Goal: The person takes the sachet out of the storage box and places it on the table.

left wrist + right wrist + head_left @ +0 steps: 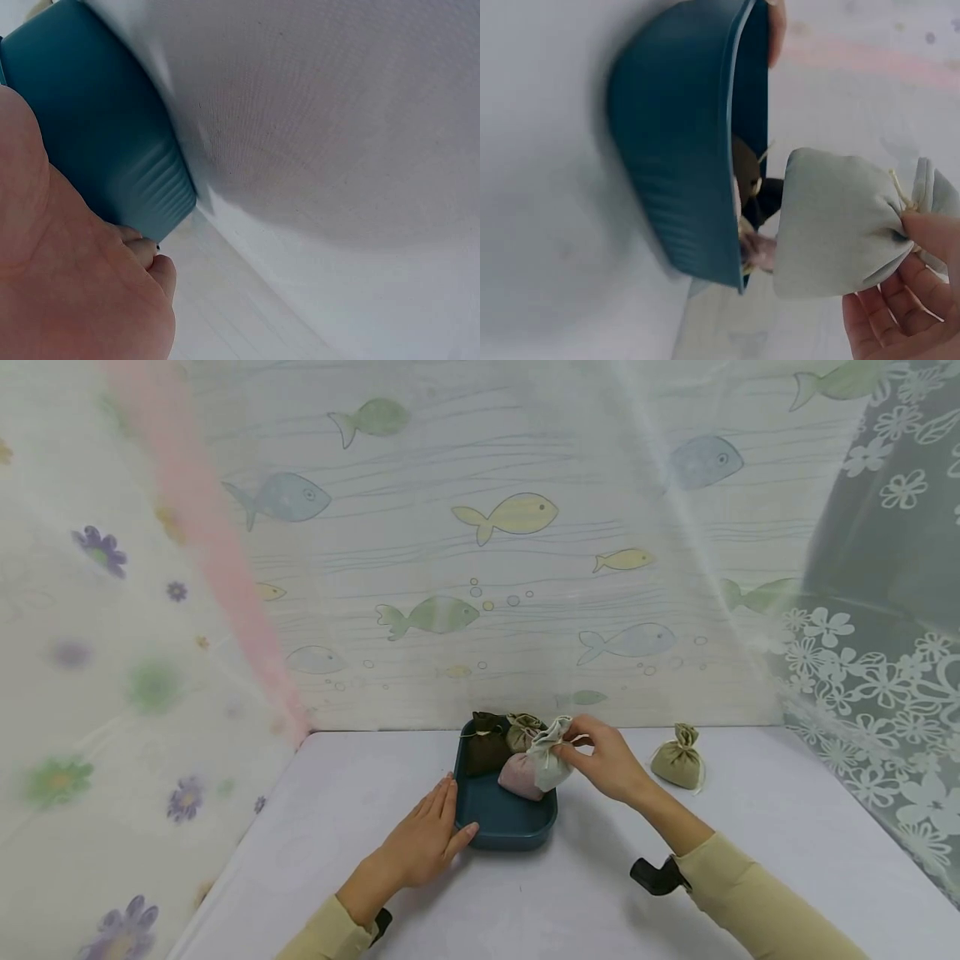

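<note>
Right hand (603,760): pinching the gathered neck of the pale grey-green bag (832,225), thumb against fingertips, closed on cloth!
Left hand (423,839): lies along the left edge of the bin (506,842), touching it with straight fingers; nothing gripped here, thumb by the near-left corner.
Pale bag, place: hangs right below the pinch, over the bin's right edge, partly hiding the pink bag (517,777) in the head view.
Pale bag, aim: points neck up, base down toward the bin; runs close to vertical along its long axis, with just a slight lean.
In the bin: one dark brown bag (486,756) at the far-left corner, one patterned bag (520,737) at the far-right, one pink along the right edge.
On the table (300,835): carries the bin close to the far edge; over toward the far-right corner, well apart, one olive bag (677,766), sitting neck up.
Bag count: makes five, one pinched, three inside, one outside; plus a single bin.
</note>
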`<act>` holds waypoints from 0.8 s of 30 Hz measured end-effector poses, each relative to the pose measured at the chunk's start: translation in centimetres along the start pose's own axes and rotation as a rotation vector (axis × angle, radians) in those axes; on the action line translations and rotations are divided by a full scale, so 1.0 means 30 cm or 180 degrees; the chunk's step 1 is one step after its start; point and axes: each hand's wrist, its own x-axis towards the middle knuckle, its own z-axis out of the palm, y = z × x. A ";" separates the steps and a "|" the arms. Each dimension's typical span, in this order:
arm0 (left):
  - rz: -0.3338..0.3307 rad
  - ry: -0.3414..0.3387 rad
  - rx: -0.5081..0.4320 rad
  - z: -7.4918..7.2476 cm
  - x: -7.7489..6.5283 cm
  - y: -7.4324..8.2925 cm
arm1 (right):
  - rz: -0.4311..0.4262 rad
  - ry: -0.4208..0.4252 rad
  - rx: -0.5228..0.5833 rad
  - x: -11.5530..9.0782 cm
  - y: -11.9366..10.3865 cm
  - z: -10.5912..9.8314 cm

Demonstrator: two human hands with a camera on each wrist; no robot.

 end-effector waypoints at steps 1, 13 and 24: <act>-0.0003 -0.0002 -0.0001 0.000 0.000 0.000 | 0.0006 0.0013 -0.0018 -0.003 0.005 -0.007; -0.0019 -0.0015 0.0002 0.009 0.005 -0.007 | 0.0102 0.0162 -0.0216 -0.048 0.065 -0.072; 0.0030 0.0026 -0.0008 0.009 0.000 -0.004 | 0.0206 0.0222 -0.0302 -0.081 0.139 -0.127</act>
